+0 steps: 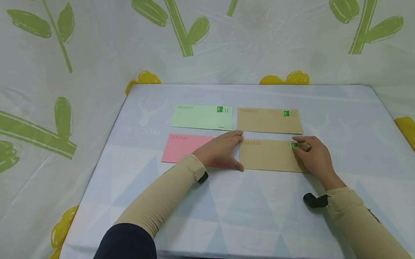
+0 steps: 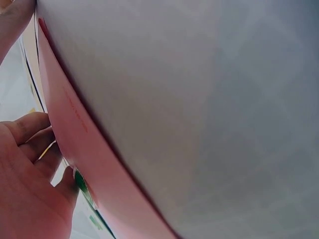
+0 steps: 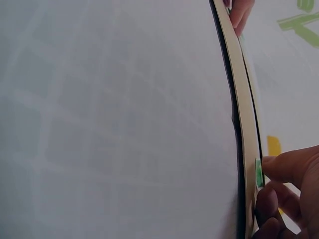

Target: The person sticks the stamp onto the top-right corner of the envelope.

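A lower kraft envelope (image 1: pixel 266 153) lies flat on the table, with a green stamp (image 1: pixel 294 145) at its right end. Beside its left edge my left hand (image 1: pixel 220 150) spreads its thumb and fingers, its fingertips touching that edge. The same hand covers the right end of a pink envelope (image 1: pixel 184 147). At the stamp, my right hand (image 1: pixel 315 156) has its thumb and forefinger bent and apart, resting on the envelope's right end. In the right wrist view, fingertips of that hand (image 3: pixel 294 184) lie beside the green stamp (image 3: pixel 259 173).
Behind lie a light green envelope (image 1: pixel 199 117) and an upper kraft envelope (image 1: pixel 267 120), forming a two-by-two layout with the front pair. All rest on a pale blue-and-white patterned table (image 1: pixel 202 205). A curtain with painted plants (image 1: pixel 238 36) hangs around it.
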### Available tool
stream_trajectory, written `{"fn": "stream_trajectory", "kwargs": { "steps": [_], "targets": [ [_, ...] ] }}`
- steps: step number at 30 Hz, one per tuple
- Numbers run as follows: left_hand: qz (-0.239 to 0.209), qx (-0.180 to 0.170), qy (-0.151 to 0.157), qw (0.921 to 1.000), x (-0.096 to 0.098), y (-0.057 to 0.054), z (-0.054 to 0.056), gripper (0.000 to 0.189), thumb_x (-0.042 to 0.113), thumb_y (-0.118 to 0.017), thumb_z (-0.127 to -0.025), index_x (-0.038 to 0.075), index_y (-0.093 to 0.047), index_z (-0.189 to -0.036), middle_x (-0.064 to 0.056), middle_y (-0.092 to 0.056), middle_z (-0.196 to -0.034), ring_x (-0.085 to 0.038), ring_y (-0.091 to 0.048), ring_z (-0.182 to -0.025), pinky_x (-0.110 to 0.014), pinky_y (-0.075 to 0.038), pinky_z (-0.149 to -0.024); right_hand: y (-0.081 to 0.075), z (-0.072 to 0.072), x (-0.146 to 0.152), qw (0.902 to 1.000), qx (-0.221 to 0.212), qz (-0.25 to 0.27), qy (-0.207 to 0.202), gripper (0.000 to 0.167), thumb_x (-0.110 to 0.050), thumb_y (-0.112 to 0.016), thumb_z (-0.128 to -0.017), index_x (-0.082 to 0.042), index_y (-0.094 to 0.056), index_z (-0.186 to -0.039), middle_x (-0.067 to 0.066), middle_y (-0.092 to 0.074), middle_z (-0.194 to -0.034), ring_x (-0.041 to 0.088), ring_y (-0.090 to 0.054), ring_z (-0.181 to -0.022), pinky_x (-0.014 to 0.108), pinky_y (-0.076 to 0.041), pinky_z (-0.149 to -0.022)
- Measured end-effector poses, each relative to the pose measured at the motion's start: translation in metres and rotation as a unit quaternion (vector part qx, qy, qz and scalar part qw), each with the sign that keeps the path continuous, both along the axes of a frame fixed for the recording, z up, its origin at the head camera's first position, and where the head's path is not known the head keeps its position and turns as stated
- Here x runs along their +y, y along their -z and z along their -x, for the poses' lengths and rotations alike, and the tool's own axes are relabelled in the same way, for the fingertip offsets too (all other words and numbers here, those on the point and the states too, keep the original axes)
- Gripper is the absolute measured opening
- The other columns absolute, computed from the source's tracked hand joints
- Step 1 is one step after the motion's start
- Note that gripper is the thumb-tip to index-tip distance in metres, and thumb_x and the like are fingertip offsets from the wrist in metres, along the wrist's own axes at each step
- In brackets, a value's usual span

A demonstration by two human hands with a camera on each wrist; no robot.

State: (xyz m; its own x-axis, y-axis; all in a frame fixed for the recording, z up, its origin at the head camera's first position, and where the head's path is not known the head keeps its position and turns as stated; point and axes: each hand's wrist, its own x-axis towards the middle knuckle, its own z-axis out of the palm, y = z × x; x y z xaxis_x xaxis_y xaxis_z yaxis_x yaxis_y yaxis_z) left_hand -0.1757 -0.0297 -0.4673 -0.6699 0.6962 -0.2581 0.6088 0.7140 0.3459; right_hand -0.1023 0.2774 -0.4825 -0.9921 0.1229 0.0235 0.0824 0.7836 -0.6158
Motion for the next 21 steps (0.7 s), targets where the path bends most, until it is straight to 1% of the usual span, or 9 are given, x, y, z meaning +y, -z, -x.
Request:
{"fn": "stream_trajectory", "kwargs": {
  "steps": [4, 6, 16, 21],
  "targets": [
    [-0.003, -0.007, -0.002, 1.0, 0.0002, 0.0025, 0.0002, 0.114, 0.063, -0.083, -0.074, 0.006, -0.032, -0.159, -0.006, -0.019, -0.169, -0.02, -0.016, -0.156, -0.03, -0.015, -0.126, 0.0014, 0.0002, -0.0012, 1.0, -0.005, -0.007, -0.002, 0.037, -0.017, -0.064, -0.099, -0.005, -0.066, -0.134, 0.02, -0.056, -0.136, 0.034, -0.061, -0.1, 0.034, -0.049, -0.072],
    [-0.002, -0.005, -0.002, 1.0, 0.0001, 0.0032, 0.0003, 0.114, 0.063, -0.083, -0.074, 0.006, -0.031, -0.159, -0.006, -0.019, -0.169, -0.02, -0.016, -0.156, -0.03, -0.015, -0.126, 0.0019, 0.0004, -0.002, 0.9999, -0.003, -0.01, -0.005, 0.036, -0.017, -0.064, -0.098, -0.005, -0.066, -0.133, 0.02, -0.056, -0.136, 0.034, -0.062, -0.099, 0.035, -0.049, -0.072],
    [-0.004, 0.0, -0.004, 1.0, -0.0007, 0.0018, -0.0002, 0.113, 0.063, -0.083, -0.075, 0.007, -0.032, -0.159, -0.004, -0.019, -0.169, -0.018, -0.015, -0.156, -0.028, -0.014, -0.126, -0.0001, -0.0001, -0.0043, 0.9995, 0.013, -0.026, -0.013, 0.034, -0.013, -0.066, -0.097, -0.001, -0.068, -0.128, 0.022, -0.057, -0.132, 0.036, -0.064, -0.097, 0.039, -0.05, -0.074],
    [-0.003, 0.0, -0.003, 1.0, -0.0005, 0.0019, 0.0001, 0.114, 0.064, -0.083, -0.075, 0.007, -0.031, -0.159, -0.004, -0.019, -0.169, -0.017, -0.015, -0.156, -0.027, -0.013, -0.126, 0.0001, 0.0002, -0.0037, 0.9991, 0.02, -0.033, -0.018, 0.033, -0.013, -0.067, -0.097, 0.0, -0.069, -0.127, 0.024, -0.058, -0.131, 0.038, -0.065, -0.098, 0.045, -0.052, -0.077]
  ]
}}
